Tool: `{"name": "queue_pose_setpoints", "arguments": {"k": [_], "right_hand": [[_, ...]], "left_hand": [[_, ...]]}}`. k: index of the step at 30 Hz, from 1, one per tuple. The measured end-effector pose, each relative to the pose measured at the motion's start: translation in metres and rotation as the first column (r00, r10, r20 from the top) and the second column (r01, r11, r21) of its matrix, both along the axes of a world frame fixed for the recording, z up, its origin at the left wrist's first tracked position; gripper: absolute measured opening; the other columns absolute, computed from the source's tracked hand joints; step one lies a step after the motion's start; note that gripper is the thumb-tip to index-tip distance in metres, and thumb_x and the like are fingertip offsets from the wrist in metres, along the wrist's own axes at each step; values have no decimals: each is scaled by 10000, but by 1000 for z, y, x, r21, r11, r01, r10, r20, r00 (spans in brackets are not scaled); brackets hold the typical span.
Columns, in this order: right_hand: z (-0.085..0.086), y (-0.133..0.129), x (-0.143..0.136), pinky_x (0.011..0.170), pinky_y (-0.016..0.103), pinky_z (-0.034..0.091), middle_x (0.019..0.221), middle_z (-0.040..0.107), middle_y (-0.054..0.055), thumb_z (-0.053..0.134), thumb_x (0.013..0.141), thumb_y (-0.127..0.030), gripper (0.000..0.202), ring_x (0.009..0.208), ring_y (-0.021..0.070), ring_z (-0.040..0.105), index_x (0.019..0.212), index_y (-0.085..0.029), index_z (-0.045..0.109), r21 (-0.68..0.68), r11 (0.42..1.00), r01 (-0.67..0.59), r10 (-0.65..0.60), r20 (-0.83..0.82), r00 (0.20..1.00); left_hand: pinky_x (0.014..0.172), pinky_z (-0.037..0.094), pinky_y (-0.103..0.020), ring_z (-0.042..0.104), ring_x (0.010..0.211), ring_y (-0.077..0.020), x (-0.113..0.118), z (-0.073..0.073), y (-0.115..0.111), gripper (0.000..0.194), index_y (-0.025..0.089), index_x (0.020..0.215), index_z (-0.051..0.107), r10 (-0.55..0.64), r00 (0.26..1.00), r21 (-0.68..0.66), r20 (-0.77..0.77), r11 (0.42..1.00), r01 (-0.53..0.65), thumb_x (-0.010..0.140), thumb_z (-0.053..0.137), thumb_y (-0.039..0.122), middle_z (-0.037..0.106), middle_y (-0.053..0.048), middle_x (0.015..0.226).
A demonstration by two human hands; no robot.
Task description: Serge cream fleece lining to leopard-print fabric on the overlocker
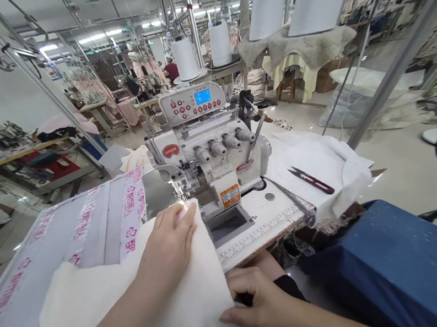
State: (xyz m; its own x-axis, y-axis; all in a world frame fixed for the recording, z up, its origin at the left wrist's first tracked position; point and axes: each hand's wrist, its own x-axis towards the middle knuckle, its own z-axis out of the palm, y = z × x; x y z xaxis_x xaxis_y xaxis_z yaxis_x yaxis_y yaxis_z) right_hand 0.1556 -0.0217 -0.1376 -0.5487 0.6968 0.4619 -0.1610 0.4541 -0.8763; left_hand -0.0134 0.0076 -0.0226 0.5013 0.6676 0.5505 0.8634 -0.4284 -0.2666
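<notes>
By the machine (215,144), left hand (171,232) palm-down on cloth (201,295), edge in right hand (262,302).

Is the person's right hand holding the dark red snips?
No, the snips lie on the white cloth beside the sewing machine, while the right hand is at the cream fabric's edge.

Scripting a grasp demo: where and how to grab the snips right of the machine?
Probably by the dark red handle, from the near right: the snips lie on white cloth, handle toward that side, pointed blades facing away.
</notes>
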Motion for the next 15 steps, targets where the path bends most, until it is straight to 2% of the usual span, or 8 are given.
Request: {"name": "queue_pose_setpoints", "arguments": {"k": [5, 9, 13, 15], "right_hand": [[6, 8, 7, 563, 221, 324, 614, 454, -27, 680, 694, -308, 343, 596, 99, 432, 523, -152, 426, -31, 998, 52, -50, 67, 996], [11, 13, 6, 583, 216, 330, 627, 440, -31, 681, 696, -264, 323, 618, 99, 434, 541, -153, 420, 0, 998, 61, -61, 92, 994], [11, 13, -4, 642, 206, 359, 770, 441, -11, 575, 784, -219, 203, 702, 96, 438, 640, -163, 444, 77, 997, 27, -32, 58, 998], [8, 10, -11, 611, 195, 342, 697, 407, -30, 506, 829, -203, 236, 652, 83, 409, 618, -165, 406, 92, 995, -37, 30, 69, 997]], "left_hand": [[838, 445, -385, 447, 987, -239, 2, 5, 10, 371, 177, 1217, 508, 44, 999, -7, -2, 999, -44, 893, 361, 283, 490, -119, 1082], [835, 445, -386, 448, 979, -240, 5, 6, 12, 374, 181, 1211, 524, 57, 998, -14, -2, 998, -58, 894, 355, 285, 485, -121, 1074], [851, 434, -403, 452, 988, -244, 4, 8, 10, 385, 192, 1225, 511, 64, 998, -32, -3, 997, -64, 895, 343, 298, 485, -121, 1090], [863, 430, -399, 461, 1016, -244, 0, 13, 6, 388, 199, 1221, 511, 49, 999, -69, -14, 996, -50, 899, 327, 312, 494, -113, 1118]]}}
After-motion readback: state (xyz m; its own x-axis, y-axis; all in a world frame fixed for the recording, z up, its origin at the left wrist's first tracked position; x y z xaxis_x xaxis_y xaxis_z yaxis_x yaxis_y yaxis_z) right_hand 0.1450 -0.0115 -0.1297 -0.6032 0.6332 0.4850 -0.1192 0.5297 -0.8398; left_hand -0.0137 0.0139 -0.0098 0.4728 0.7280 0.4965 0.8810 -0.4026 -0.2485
